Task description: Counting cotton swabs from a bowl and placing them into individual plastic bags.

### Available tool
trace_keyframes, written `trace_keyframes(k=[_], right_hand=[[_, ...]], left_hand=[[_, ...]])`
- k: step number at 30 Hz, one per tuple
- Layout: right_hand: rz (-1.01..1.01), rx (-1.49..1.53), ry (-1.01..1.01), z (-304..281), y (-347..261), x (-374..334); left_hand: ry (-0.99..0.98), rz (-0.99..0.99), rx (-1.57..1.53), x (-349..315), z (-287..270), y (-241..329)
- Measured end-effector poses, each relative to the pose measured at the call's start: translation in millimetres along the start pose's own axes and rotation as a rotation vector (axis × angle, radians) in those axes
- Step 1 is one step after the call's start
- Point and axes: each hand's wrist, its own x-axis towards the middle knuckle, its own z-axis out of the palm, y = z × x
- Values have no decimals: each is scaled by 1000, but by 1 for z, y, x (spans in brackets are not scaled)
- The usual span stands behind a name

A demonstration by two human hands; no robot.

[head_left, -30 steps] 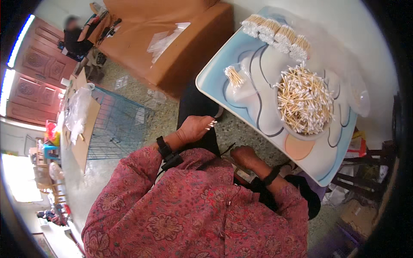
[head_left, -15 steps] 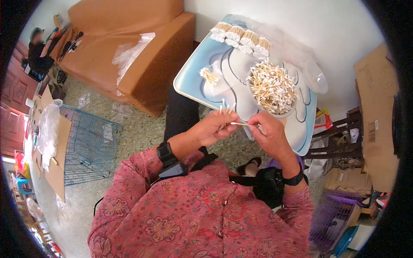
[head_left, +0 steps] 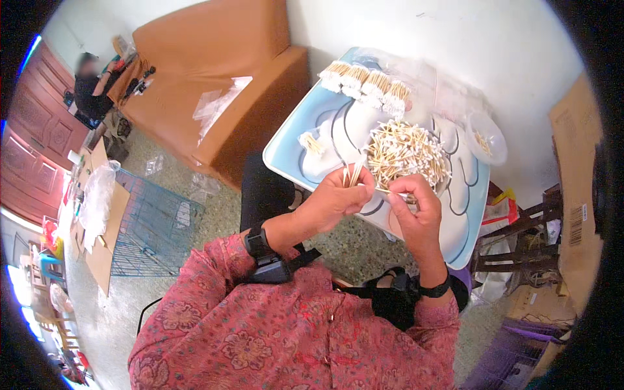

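Note:
Several cotton swabs (head_left: 353, 174) stick up from my left hand (head_left: 338, 203), which is closed round their sticks. My right hand (head_left: 419, 211) pinches a single cotton swab (head_left: 383, 190) by its stick, its other end at the left fingertips. Both hands are over the near edge of a blue and white table top (head_left: 286, 153). Just beyond them lies a heap of loose cotton swabs (head_left: 408, 153) in a round container, whose rim is mostly hidden. To its left is a small bunch of swabs (head_left: 312, 144).
Bundled swabs (head_left: 365, 86) line the table's far edge, and a clear plastic tub (head_left: 487, 138) stands at its right. A brown sofa (head_left: 214, 71) is behind left, with a seated person (head_left: 94, 91) farther off. A wire cage (head_left: 153, 224) and cardboard (head_left: 572, 195) flank me.
The view has shifted, so the table sits lower in it. My hands have moved forward over the table's near edge, closer to the heap, still holding swabs.

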Motion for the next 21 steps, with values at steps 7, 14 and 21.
trace_keyframes(k=[7, 14, 21], right_hand=[[118, 539, 66, -16, 15, 6], [86, 675, 148, -22, 13, 13], [88, 619, 272, -24, 15, 15]], left_hand=[[-78, 36, -8, 19, 26, -1], [-88, 85, -15, 32, 37, -6], [-129, 68, -25, 43, 40, -12]])
